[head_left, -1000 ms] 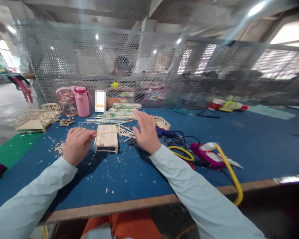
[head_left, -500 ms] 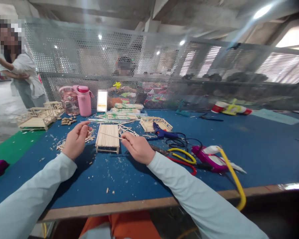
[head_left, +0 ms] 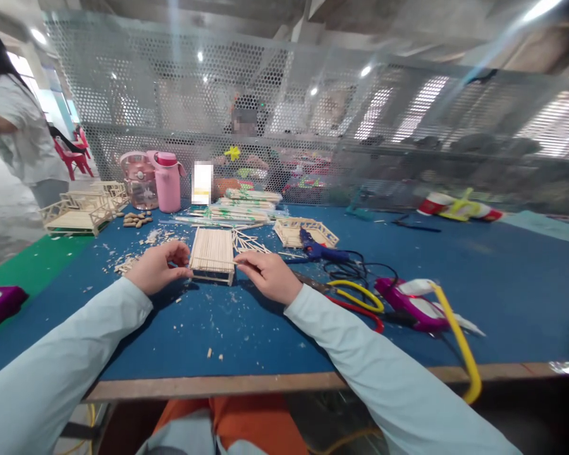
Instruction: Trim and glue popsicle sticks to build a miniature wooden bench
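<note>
A small platform of pale wooden sticks (head_left: 212, 246) stands on short legs in front of me, its top made of sticks laid side by side. One thin wooden stick (head_left: 220, 260) lies across its front edge, and my right hand (head_left: 271, 277) pinches the right end between thumb and fingers. At the platform's front left corner is my left hand (head_left: 159, 268), curled, with thumb and fingertips against that side. What exactly its fingertips grip is partly hidden. Loose sticks (head_left: 250, 241) lie behind the right hand.
A blue glue gun (head_left: 322, 249) rests by a hexagonal stick tray (head_left: 289, 232). Pliers with yellow and red handles (head_left: 355, 294) and a purple-white tool (head_left: 412, 306) lie right. Bagged sticks (head_left: 246, 205), a pink bottle (head_left: 167, 186) and stick models (head_left: 76, 212) stand behind; a person (head_left: 26, 126) is left.
My left hand has come down and right to the platform's left front corner. My right hand has brought its stick level along the platform's front edge. The camera view has shifted slightly.
</note>
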The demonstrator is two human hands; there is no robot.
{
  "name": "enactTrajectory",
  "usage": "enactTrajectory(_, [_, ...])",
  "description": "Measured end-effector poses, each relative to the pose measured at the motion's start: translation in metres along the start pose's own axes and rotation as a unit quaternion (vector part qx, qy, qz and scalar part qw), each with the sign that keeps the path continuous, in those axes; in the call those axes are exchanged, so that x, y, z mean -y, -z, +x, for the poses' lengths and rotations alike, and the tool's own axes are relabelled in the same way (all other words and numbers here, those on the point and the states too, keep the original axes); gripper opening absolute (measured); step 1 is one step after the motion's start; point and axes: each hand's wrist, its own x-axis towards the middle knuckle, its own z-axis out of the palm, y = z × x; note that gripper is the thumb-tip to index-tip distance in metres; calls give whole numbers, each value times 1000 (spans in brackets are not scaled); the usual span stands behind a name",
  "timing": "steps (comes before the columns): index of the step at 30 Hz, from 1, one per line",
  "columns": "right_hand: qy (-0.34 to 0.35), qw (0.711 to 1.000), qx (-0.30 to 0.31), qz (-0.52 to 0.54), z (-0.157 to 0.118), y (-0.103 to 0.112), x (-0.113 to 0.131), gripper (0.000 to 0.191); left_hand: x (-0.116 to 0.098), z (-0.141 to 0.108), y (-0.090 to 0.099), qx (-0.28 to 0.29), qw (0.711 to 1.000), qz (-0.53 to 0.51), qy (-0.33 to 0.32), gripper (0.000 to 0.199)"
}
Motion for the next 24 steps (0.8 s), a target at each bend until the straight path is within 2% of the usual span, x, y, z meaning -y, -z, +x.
enactTrajectory(9, [-2, 1000, 5, -4, -1, -6, 0, 18, -3, 0, 1, 1, 1000, 26, -1, 20])
enactTrajectory(14, [6, 1000, 5, -8, -1, -9, 1, 18, -2, -1, 1, -16, 998, 49, -36, 20])
enactTrajectory(20, [13, 1000, -8, -15, -1, -12, 0, 17, 0, 0, 3, -11, 994, 76, -78, 21])
enactTrajectory(24, [8, 1000, -5, -6, 0, -12, -1, 17, 3, 2, 3, -15, 983, 103, -151, 19])
